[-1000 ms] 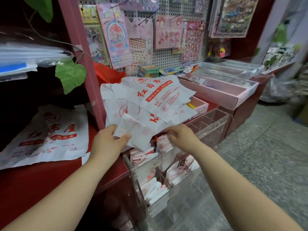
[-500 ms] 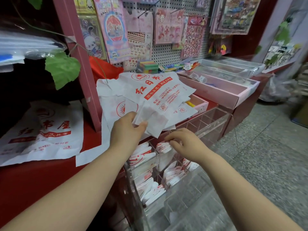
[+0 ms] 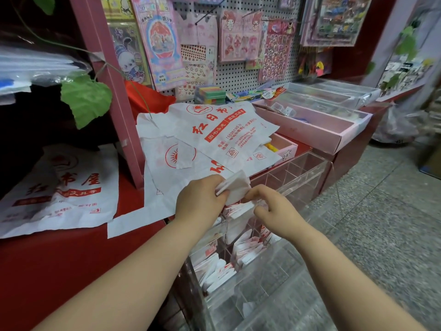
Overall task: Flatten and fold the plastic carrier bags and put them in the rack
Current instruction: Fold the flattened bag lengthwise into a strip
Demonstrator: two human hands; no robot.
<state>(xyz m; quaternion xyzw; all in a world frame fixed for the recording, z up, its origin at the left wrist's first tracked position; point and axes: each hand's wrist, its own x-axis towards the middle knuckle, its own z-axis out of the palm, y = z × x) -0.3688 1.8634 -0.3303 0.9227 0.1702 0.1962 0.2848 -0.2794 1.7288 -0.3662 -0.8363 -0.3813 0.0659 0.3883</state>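
My left hand (image 3: 200,203) grips a small folded white bag (image 3: 235,187) just above the clear acrylic rack (image 3: 303,170). My right hand (image 3: 274,206) sits right beside it, fingers curled at the folded bags (image 3: 241,210) standing in a rack compartment; whether it pinches one I cannot tell. Lower rack compartments hold several more folded bags (image 3: 214,273). A pile of unfolded white carrier bags with red print (image 3: 214,137) lies on the red counter (image 3: 59,259) behind the hands. One more flat bag (image 3: 64,189) lies at the left.
A pink post (image 3: 112,91) stands between the two bag piles, with a green leaf (image 3: 86,99) hanging by it. Pink trays (image 3: 315,125) and clear boxes (image 3: 334,94) line the counter to the right under a pegboard of stickers (image 3: 238,39). Grey floor (image 3: 381,211) lies to the right.
My left hand has carried the folded bag right and down, from over the pile to the rack's top. My right hand stayed at the rack's compartments.
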